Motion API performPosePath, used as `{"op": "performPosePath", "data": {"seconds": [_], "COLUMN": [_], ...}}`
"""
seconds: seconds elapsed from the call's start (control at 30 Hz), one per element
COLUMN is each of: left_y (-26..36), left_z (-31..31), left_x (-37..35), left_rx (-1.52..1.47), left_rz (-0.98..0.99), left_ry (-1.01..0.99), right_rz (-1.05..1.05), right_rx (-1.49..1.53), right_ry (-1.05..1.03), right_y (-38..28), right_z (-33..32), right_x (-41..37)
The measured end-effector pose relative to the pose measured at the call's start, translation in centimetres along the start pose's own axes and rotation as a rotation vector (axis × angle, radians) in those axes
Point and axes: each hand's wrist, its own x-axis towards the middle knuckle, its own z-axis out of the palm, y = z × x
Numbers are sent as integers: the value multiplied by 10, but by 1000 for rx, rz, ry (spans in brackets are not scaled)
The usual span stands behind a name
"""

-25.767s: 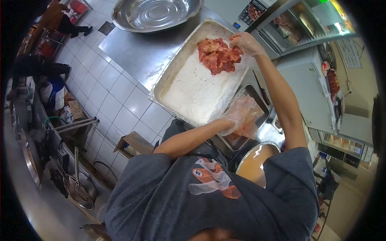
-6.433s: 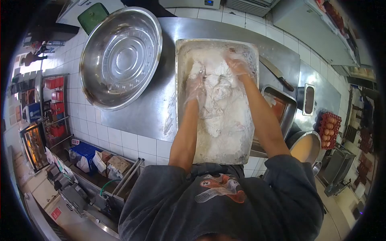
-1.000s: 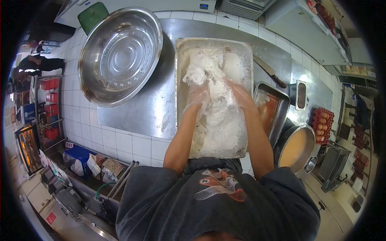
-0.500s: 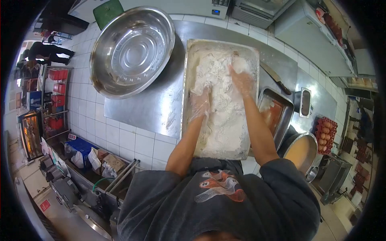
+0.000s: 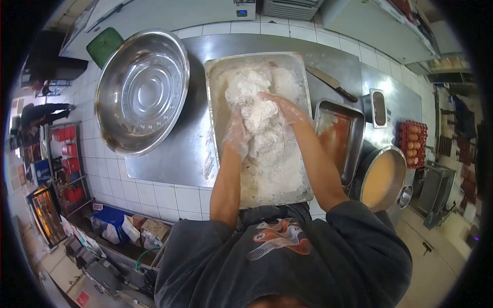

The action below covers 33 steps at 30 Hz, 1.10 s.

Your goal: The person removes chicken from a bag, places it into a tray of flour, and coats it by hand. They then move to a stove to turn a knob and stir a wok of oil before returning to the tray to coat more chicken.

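Head view: the left hand (image 5: 237, 134) and the right hand (image 5: 288, 109) are inside the powder tray (image 5: 220, 69), apart from each other.
Left hand fingers: they touch the left side of the coated pile (image 5: 261, 115); the tips are hidden, so I cannot tell if they are clamped on a piece.
Right hand fingers: they lie against the pile from the right, partly covered by powder; if they grip, I cannot tell.
Coated pile: it is in the middle and far part of the powder tray, white all over.
Pile handling: I judge it soft and floppy, rather heavy as one heap, slippery beneath the powder.
Pile hold: better from below, with both palms; pinching could rub the coating off.
Left of the powder tray: a wide steel bowl (image 5: 101, 97), on the same bench (image 5: 192, 154).
Right of the powder tray: a knife (image 5: 333, 83), a steel pan (image 5: 341, 106) with reddish liquid; farther, eggs (image 5: 412, 145).
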Motion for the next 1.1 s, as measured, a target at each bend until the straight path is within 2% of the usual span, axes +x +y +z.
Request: {"op": "performPosePath", "data": {"seconds": [0.03, 0.07, 0.17, 0.27, 0.3, 0.33, 0.37, 0.43, 0.5, 0.67, 0.7, 0.77, 0.87, 0.93, 1.07, 1.1], "left_y": [3, 14, 22, 23, 14, -2, -7, -4, -2, -22, -26, -31, -34, -51, -64, -63], "left_z": [-7, 31, 51, 75, 57, 23, 19, 46, 68, 68, 69, 73, 76, 49, 52, 56], "left_x": [-3, -38, -70, -104, -98, -85, -91, -121, -145, -148, -143, -134, -138, -114, -118, -124], "left_rx": [7, 50, 303, 677, 652, 625, 601, 555, 566, 627, 691, 822, 678, 710, 749, 829], "left_rz": [-22, -8, -20, -68, 9, 84, 97, 62, 33, 118, 122, 129, 53, 130, 246, 226], "left_ry": [-26, 6, 122, 355, 278, 201, 179, 186, 227, 213, 306, 488, 324, 354, 384, 351], "right_rz": [7, -111, -75, -61, -55, -21, 16, 51, 37, -46, -52, -10, -42, -66, -137, -166], "right_rx": [17, 221, 115, -10, -54, 98, 247, 503, 716, 889, 935, 939, 916, 931, 976, 976], "right_ry": [14, -1, 162, 333, 392, 323, 251, 106, -37, -249, -310, -291, -240, -224, -268, -285], "right_y": [-4, 17, 29, 30, 31, 37, 48, 45, 10, 24, 29, 49, 69, 78, 90, 95], "right_z": [6, 0, 1, -10, -14, -20, -27, -23, 0, 19, 22, 25, 25, 24, 19, 21], "right_x": [-9, 9, -2, -16, -19, -17, -12, -27, -77, -104, -109, -112, -122, -133, -151, -156]}}
